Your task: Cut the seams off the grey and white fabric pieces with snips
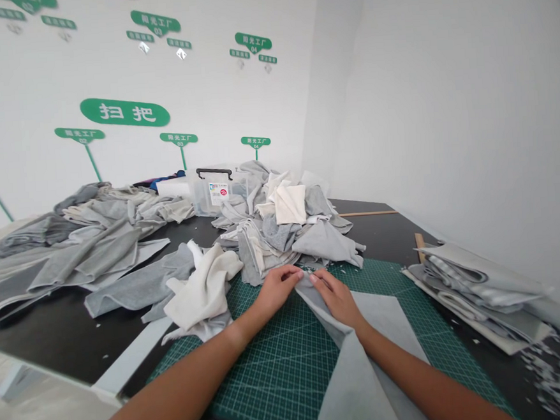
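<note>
The grey fabric piece (359, 383) on the cutting mat (271, 364) is pinched tight at its tip by left hand (278, 288) and right hand (336, 297)

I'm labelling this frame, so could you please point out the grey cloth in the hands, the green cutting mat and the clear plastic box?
grey cloth (354, 377), head view, flat lower part.
green cutting mat (281, 357), head view, bare gridded middle.
clear plastic box (200, 199), head view, front wall beside label.
</note>
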`<state>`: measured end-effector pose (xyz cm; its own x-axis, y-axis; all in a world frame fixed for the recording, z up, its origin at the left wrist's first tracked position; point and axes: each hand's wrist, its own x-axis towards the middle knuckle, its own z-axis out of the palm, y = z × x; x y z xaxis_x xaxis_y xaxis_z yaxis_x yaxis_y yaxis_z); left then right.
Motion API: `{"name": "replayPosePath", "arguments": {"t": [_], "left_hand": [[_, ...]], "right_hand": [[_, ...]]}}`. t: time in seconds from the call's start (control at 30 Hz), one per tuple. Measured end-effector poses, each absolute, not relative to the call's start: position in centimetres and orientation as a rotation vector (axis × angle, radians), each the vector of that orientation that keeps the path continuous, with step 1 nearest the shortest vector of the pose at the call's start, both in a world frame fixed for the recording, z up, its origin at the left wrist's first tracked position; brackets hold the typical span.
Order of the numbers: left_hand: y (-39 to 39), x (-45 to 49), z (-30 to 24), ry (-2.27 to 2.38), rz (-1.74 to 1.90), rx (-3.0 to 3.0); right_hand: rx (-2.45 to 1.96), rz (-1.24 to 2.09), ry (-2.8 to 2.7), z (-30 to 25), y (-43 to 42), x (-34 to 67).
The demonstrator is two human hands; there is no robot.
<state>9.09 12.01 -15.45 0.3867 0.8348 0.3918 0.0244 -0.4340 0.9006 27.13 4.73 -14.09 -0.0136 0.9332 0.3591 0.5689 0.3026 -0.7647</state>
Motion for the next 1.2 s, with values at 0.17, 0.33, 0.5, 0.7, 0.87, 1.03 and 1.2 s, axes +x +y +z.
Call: {"name": "replayPosePath", "arguments": {"t": [0.17,0.33,0.5,0.7,0.87,1.03,1.2], "left_hand": [[12.09,9.13,-15.51,0.734,1.141,1.716],[12.06,9.20,-15.64,0.686,1.063,1.637],[11.95,9.17,-15.59,0.645,1.015,1.664],[11.82,9.10,-15.38,0.632,1.017,1.705],[11.77,9.20,-15.49,0.619,1.021,1.707],[11.96,9.23,-15.73,0.634,1.037,1.723],[11.94,9.15,-15.63,0.624,1.027,1.797]], "right_hand": [[-1.403,0.493,-1.720,-14.18,4.81,27.17],[-1.424,0.451,-1.746,-14.55,4.97,27.23],[-1.411,0.435,-1.759,-14.56,4.90,27.11],[-1.399,0.434,-1.759,-14.58,4.92,27.14],[-1.410,0.435,-1.769,-14.70,4.92,27.14],[-1.435,0.438,-1.758,-14.57,4.85,27.19],[-1.426,0.444,-1.768,-14.48,4.81,27.21]]}}
